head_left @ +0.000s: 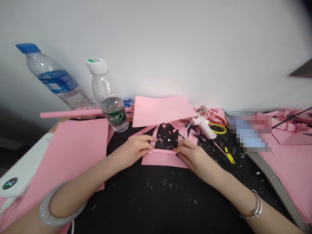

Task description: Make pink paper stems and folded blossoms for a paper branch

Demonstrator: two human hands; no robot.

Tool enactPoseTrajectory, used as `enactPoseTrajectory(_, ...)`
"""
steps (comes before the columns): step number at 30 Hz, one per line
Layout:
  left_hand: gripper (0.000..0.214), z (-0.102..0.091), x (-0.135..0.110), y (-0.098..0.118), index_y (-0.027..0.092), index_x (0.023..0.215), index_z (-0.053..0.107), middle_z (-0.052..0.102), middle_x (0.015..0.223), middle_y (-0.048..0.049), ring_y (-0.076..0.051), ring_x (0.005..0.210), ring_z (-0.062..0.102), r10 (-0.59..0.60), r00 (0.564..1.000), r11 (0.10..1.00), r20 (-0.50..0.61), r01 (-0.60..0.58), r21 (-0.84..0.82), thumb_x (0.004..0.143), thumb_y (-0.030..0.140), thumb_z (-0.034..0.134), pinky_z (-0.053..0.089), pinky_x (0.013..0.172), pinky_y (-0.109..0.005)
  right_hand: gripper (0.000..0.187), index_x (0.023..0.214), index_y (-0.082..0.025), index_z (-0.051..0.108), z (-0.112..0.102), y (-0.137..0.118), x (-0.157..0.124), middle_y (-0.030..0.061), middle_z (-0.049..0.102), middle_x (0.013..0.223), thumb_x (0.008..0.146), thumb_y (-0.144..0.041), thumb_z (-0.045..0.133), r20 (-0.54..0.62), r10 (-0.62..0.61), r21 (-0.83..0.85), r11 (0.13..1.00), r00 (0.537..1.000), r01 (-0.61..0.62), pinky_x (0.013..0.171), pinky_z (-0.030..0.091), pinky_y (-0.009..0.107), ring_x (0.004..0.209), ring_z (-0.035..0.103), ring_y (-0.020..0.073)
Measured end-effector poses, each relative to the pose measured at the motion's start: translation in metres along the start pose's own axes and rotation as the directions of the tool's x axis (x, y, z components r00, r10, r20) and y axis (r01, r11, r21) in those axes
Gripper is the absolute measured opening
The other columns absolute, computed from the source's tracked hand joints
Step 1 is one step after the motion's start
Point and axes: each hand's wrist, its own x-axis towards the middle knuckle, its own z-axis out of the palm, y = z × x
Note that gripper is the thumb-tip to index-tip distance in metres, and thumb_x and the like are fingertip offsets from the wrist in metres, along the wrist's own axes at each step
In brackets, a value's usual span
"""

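Observation:
My left hand (136,150) and my right hand (188,155) pinch the opposite ends of a thin rolled edge of pink paper (163,151) on a pink paper sheet (163,161). The roll lies flat on the sheet, and my fingertips hide its ends. Just beyond it, a white hot glue gun (203,126) rests near my right hand, its thin glue stick pointing toward the paper. A long pink paper tube (70,113) lies farther back, out of reach of my fingers.
A black craft mat (156,195) strewn with paper scraps covers the desk. Two plastic bottles (112,104) stand and lean at the back left by large pink sheets (161,111). Scissors with red and yellow handles (217,126) and black cords lie to the right.

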Motion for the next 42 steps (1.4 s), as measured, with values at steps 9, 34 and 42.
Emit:
enactPoseTrajectory(9, 0.019, -0.004, -0.002, 0.016, 0.021, 0.088, 0.070, 0.070, 0.092, -0.0028, -0.018, 0.091, 0.060, 0.003, 0.998, 0.983, 0.068, -0.016, 0.181, 0.085, 0.019, 0.052, 0.047, 0.082, -0.030, 0.011, 0.084, -0.016, 0.057, 0.001, 0.003, -0.003, 0.0073, 0.053, 0.089, 0.088, -0.016, 0.046, 0.026, 0.122, -0.183, 0.976, 0.992, -0.115, 0.068, 0.050, 0.030, 0.075, 0.058, 0.0176)
enactPoseTrajectory(34, 0.028, -0.003, -0.001, 0.013, 0.023, 0.111, 0.063, 0.067, 0.108, -0.0033, -0.018, 0.099, 0.060, -0.207, 0.978, 0.960, 0.006, 0.204, -0.191, 0.087, 0.021, 0.049, 0.047, 0.087, -0.030, 0.009, 0.078, -0.019, 0.051, -0.017, 0.014, -0.003, 0.0024, 0.059, 0.077, 0.085, -0.013, 0.049, 0.001, 0.174, 0.137, 0.976, 0.985, -0.172, 0.063, 0.043, 0.026, 0.071, 0.055, 0.0155)
enactPoseTrajectory(42, 0.025, -0.002, 0.003, 0.016, 0.024, 0.101, 0.069, 0.069, 0.106, -0.0002, -0.018, 0.099, 0.062, -0.402, 0.916, 0.812, -0.009, 0.352, -0.466, 0.079, 0.034, 0.062, 0.046, 0.089, -0.026, 0.012, 0.075, -0.017, 0.055, -0.007, 0.015, 0.000, 0.0008, 0.057, 0.072, 0.080, -0.027, 0.060, -0.009, 0.393, 0.658, 0.695, 0.919, -0.291, 0.054, 0.041, 0.022, 0.063, 0.052, 0.0122)
